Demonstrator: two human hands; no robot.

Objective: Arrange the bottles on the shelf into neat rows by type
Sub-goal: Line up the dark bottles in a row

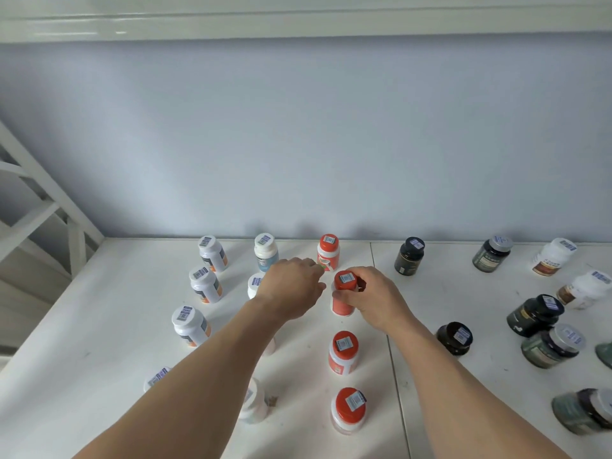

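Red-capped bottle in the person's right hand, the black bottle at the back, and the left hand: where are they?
red-capped bottle (pixel 345 281): head view, on its red cap.
black bottle (pixel 410 256): head view, on its dark body.
left hand (pixel 291 289): head view, back of the hand.

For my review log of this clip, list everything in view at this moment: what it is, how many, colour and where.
Red-capped bottles: four, red caps with white and red bodies, one column at centre running front to back; the second from the back is held.
White bottles with orange-marked labels: three clearly seen, column at left; a fourth white cap at the left forearm.
White bottles with blue labels: one clear at the back, others partly hidden under the left arm.
Dark bottles: about seven, black or dark green, scattered at right.
White bottles with brown labels: two, far right, back.
Shelf: one, white.
Left hand: fingers loosely curled, holding nothing visible.
Right hand: grips the held bottle.
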